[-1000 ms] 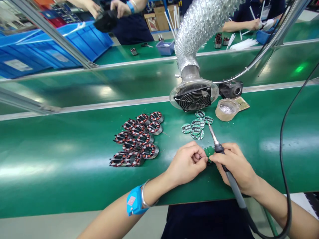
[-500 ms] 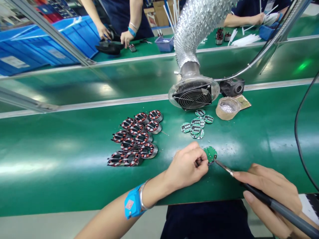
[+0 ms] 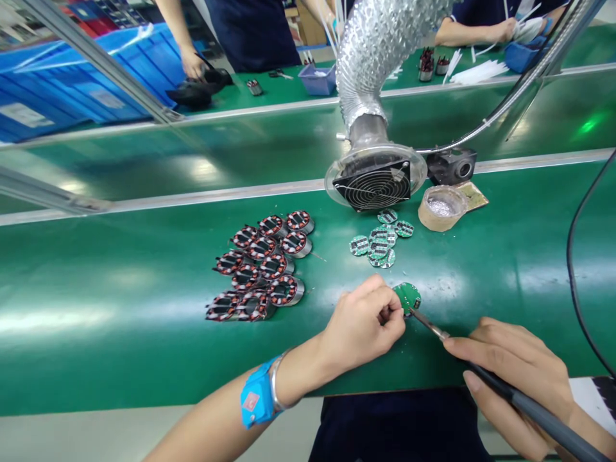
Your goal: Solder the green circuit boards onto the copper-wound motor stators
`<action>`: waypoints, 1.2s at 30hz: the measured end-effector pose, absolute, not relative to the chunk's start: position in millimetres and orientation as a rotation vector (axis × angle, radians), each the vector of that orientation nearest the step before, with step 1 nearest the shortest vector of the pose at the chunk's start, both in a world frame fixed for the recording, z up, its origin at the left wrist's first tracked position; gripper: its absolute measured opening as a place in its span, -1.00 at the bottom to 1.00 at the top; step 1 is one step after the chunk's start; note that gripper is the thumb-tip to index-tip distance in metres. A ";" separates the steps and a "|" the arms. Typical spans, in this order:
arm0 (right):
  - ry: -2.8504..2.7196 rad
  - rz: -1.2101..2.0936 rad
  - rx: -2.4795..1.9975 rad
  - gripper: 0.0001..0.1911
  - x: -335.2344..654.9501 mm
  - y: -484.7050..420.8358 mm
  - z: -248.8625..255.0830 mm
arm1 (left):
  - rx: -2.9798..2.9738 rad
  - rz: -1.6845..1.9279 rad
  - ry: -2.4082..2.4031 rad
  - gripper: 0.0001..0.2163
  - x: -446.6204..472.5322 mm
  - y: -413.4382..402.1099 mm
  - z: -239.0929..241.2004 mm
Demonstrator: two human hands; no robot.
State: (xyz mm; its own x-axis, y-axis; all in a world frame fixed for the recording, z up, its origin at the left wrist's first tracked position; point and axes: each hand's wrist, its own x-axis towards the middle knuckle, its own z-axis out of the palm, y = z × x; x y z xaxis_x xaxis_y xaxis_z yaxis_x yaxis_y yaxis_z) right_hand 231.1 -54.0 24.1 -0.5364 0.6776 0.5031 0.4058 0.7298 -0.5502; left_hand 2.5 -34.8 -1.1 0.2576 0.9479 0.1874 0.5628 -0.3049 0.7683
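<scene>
My left hand (image 3: 362,319) is closed in a pinch at the left edge of a small round green circuit board (image 3: 408,297) lying on the green bench. My right hand (image 3: 514,369) grips a soldering iron (image 3: 500,385) like a pen; its metal tip touches the board's lower edge. A blue wrist strap (image 3: 253,394) is on my left wrist. What sits under the board is hidden by my fingers.
A cluster of red-and-black wound stators (image 3: 262,266) lies to the left. Several more green boards (image 3: 380,240) lie beyond, near a fume extractor fan (image 3: 374,183) and a tape roll (image 3: 440,208). A black cable (image 3: 575,256) hangs at right. Other people work across the conveyor (image 3: 192,64).
My right hand drew back from the board to the lower right and levelled the iron, so its tip now points at the board's edge. My left hand stayed pinched at the board.
</scene>
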 end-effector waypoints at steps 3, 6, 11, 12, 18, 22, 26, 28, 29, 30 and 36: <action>-2.220 0.497 -0.792 -0.66 232.6 -55.7 20.2 | 1.977 0.887 1.374 -0.92 3.4 -35.1 -1.8; -2.247 0.479 -0.776 -0.65 232.1 -56.1 17.4 | 1.980 0.895 1.386 -0.92 4.1 -35.0 -2.7; -2.245 0.470 -0.781 -0.67 232.7 -54.7 20.5 | 1.979 0.905 1.397 -0.92 4.3 -35.4 -3.7; -2.239 0.471 -0.787 -0.68 233.8 -54.6 22.3 | 1.981 0.908 1.398 -0.92 4.4 -35.5 -3.9; -2.218 0.465 -0.851 -0.67 240.1 -55.3 31.0 | 1.998 0.903 1.386 -0.91 4.7 -35.3 -3.3; -2.121 0.490 -0.845 -0.63 236.2 -51.8 29.4 | 2.012 0.894 1.377 -0.92 3.9 -34.7 -2.7; -2.083 0.467 -0.806 -0.62 228.1 -45.1 30.2 | 2.044 0.900 1.363 -0.92 2.4 -34.4 -3.3; -2.097 0.478 -0.809 -0.66 225.0 -44.0 32.7 | 2.052 0.903 1.363 -0.93 2.0 -34.2 -3.8; -2.113 0.495 -0.814 -0.68 224.0 -44.3 33.8 | 2.054 0.906 1.365 -0.92 1.9 -34.2 -4.0; -2.130 0.513 -0.816 -0.70 223.4 -45.2 34.5 | 2.056 0.910 1.368 -0.92 1.9 -34.2 -4.3; -2.170 0.535 -0.802 -0.71 223.3 -50.8 29.4 | 2.073 0.921 1.374 -0.94 1.7 -35.3 -5.7</action>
